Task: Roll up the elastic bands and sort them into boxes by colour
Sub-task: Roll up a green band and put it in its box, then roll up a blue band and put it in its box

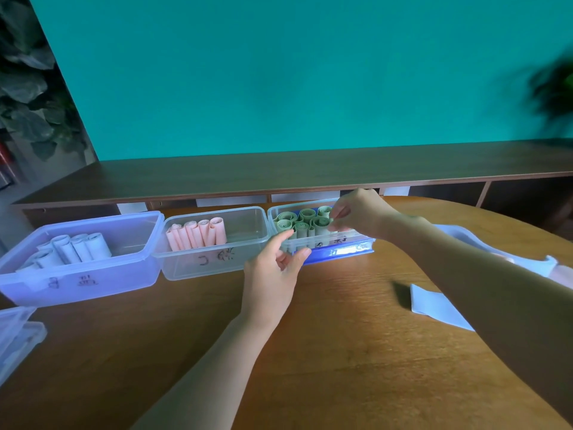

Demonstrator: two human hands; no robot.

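Your right hand (359,212) reaches over the far right box (276,212), thumb and fingertips pinched on the top of a green roll (322,226) at the box's near right. Your left hand (276,268) sits at the box's near left corner, at about seven o'clock from the right hand, fingers loosely curved beside the wall; whether they touch it I cannot tell.

The box is packed with upright green rolls and rests on a blue lid (338,251). Towards nine o'clock, touching in a row, stand a clear box (248,240) with pink rolls (198,232), then a bluish box (93,280) with white rolls (71,248).

All rest on a rounded wooden table (341,352). At four o'clock from your hands lies a flat pale blue band (434,305). Beyond the table runs a dark wooden shelf (279,172) against a teal wall (279,72), with leafy plants (28,88) at ten o'clock.
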